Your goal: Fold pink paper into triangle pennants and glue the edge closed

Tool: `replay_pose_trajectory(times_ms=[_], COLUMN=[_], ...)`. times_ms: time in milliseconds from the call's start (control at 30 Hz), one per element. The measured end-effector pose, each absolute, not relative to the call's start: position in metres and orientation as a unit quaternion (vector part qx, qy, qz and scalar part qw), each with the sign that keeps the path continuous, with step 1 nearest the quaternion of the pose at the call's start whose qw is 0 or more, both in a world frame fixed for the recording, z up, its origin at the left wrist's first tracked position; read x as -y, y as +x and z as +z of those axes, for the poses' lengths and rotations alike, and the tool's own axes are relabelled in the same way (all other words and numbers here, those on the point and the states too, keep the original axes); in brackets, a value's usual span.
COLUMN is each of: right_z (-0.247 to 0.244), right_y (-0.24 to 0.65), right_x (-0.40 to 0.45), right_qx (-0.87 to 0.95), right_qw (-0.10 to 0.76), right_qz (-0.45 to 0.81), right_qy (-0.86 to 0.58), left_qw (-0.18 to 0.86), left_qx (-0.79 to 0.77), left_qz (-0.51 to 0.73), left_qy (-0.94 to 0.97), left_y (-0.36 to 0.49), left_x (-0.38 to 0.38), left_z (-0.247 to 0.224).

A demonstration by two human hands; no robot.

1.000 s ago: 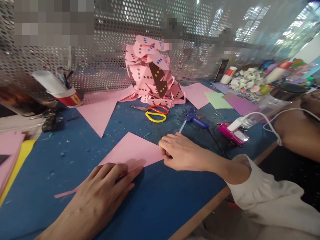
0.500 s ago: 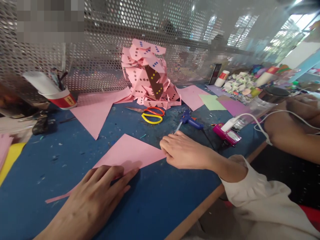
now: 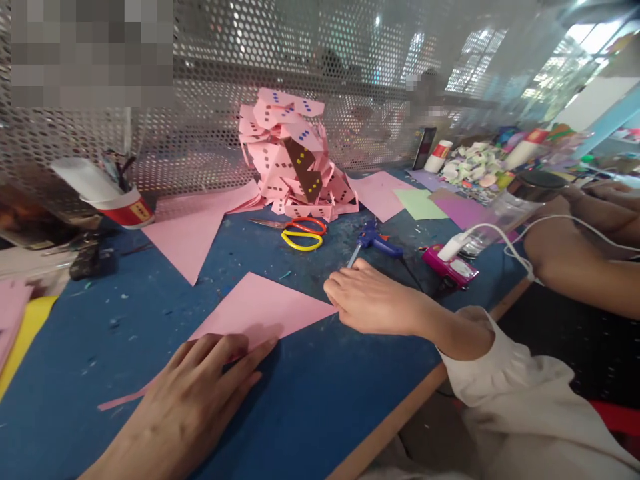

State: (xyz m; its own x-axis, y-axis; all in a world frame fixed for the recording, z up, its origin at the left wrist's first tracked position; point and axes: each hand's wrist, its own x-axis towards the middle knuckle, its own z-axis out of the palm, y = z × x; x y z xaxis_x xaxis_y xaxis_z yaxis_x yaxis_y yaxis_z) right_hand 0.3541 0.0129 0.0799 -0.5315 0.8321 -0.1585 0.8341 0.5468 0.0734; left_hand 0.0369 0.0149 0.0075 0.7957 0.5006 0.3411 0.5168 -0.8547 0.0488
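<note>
A plain pink paper sheet (image 3: 250,303) is lying flat on the blue bench (image 3: 320,413), turned aslant so that one corner is pointing away and another is tapering to a sharp point at the right. Its visible edges are running straight, and its surface is showing soft shadow. The near left part is resting under the left hand (image 3: 200,380). A narrow pink strip (image 3: 123,401) is emerging beyond, its join with the sheet staying hidden.
</note>
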Motion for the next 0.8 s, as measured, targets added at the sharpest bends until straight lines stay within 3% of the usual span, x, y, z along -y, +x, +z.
replay_pose_trajectory(times_ms=[333, 467, 600, 800], right_z=[0.085, 0.093, 0.082, 0.047], right_y=[0.366, 0.362, 0.341, 0.325], right_x=[-0.018, -0.015, -0.015, -0.026], right_qx=[-0.865, -0.869, -0.897, -0.911], right_qw=[0.083, -0.015, -0.136, -0.149], right_qz=[-0.040, -0.024, -0.091, -0.146], right_qy=[0.493, 0.493, 0.412, 0.355], left_qw=[0.038, 0.023, -0.004, -0.040], left_qx=[0.254, 0.260, 0.275, 0.290], left_qz=[-0.201, -0.195, -0.194, -0.200], left_qy=[-0.945, -0.945, -0.942, -0.935], left_y=[0.038, 0.040, 0.041, 0.042], left_x=[-0.016, -0.016, -0.014, -0.013], left_z=[0.007, 0.009, 0.010, 0.015])
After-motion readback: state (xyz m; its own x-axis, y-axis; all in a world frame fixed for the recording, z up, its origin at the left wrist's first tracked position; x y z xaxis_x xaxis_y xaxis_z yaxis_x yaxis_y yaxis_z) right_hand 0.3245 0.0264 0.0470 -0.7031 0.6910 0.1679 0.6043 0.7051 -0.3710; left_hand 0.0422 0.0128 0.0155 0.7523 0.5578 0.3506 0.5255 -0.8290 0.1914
